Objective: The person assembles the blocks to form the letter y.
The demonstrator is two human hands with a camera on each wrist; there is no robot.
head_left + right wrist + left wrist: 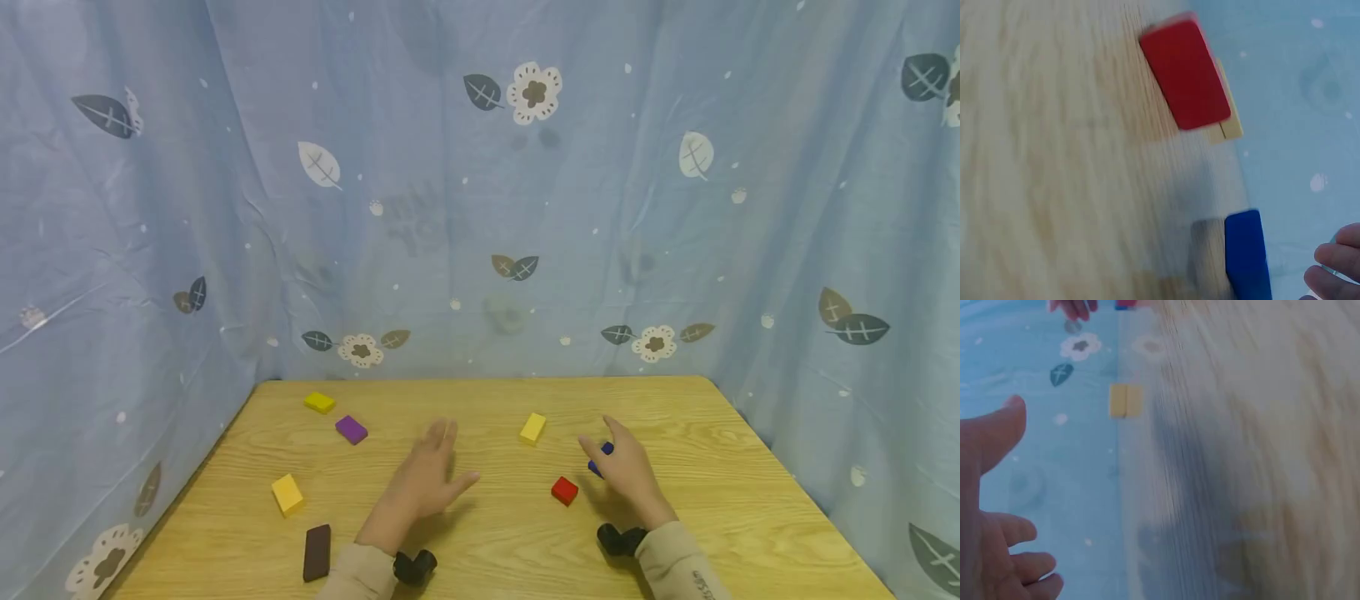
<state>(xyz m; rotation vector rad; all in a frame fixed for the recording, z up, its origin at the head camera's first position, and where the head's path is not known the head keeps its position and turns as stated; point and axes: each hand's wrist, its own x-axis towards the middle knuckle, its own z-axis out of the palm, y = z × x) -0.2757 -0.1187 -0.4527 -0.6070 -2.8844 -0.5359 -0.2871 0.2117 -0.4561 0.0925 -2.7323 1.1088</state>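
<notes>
My left hand point(423, 483) is held over the middle of the table with fingers extended and thumb spread to the right, holding nothing. On the right, my other hand point(630, 475) reaches above a blue block point(600, 463) and partly covers it in the head view. In the right wrist view, that hand's fingers point(1338, 262) appear apart from the blue block point(1246, 253). Left of this hand lies a red block point(565, 491). Farther back, between the two hands, is a pale yellow block point(533, 428).
Along the table's left side lie a yellow block point(319, 402), a purple block point(351, 430), an orange-yellow block point(287, 495) and a dark brown block point(317, 552). A blue patterned curtain point(450, 208) hangs behind and beside the wooden table point(495, 542).
</notes>
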